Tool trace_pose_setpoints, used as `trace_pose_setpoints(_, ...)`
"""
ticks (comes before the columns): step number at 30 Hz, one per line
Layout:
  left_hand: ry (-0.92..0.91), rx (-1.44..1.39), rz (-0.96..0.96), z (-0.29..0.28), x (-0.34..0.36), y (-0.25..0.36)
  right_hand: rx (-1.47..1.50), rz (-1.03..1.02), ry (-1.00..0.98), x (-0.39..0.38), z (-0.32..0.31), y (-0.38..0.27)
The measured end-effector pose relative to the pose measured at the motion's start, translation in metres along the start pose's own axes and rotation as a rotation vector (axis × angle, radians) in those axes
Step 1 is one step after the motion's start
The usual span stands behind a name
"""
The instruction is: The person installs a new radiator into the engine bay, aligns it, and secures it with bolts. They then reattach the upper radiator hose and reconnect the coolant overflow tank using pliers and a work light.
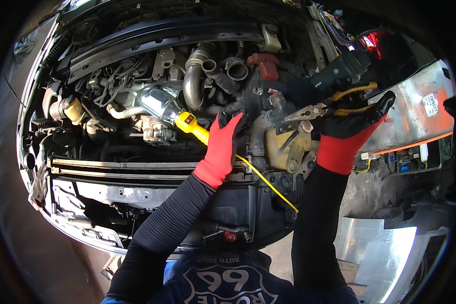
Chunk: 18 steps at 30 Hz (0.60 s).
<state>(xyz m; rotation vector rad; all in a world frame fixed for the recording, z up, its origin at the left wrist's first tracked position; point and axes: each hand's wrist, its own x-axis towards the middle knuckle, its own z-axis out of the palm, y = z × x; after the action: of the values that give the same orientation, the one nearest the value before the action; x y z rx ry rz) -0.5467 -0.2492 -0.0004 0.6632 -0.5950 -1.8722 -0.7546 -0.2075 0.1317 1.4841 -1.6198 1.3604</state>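
Note:
My left hand [224, 144], in a red and black glove, is over the engine bay with its black fingertips curled in. Its wrist side covers the rear end of a yellow-handled work light [187, 123], whose clear, caged head lies over the engine parts. Whether the fingers touch anything is hidden. In my right hand [342, 137], gloved the same way, are pliers [309, 112] with yellow and black handles. Their metal jaws point left, above a dirty yellowish reservoir [283, 144], and the handles spread apart across the palm.
A yellow cord [268, 185] runs from the light toward the front edge. Around my hands are a bent metal pipe [192, 86], open hose ends [235, 68] and a red cover [263, 66]. The front crossmember [137, 195] is near me. Sheet metal [380, 248] stands at right.

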Motion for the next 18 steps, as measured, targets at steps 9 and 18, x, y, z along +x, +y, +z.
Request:
trace_pose_setpoints(9,-0.07,0.497,0.309,0.004,0.068,-0.042,0.514,0.139,0.038,0.028,0.073,0.004)
trace_pose_setpoints(18,-0.22,0.152,0.136,0.004,0.059,-0.048,-0.007,-0.202,-0.043,0.007,0.091,0.013)
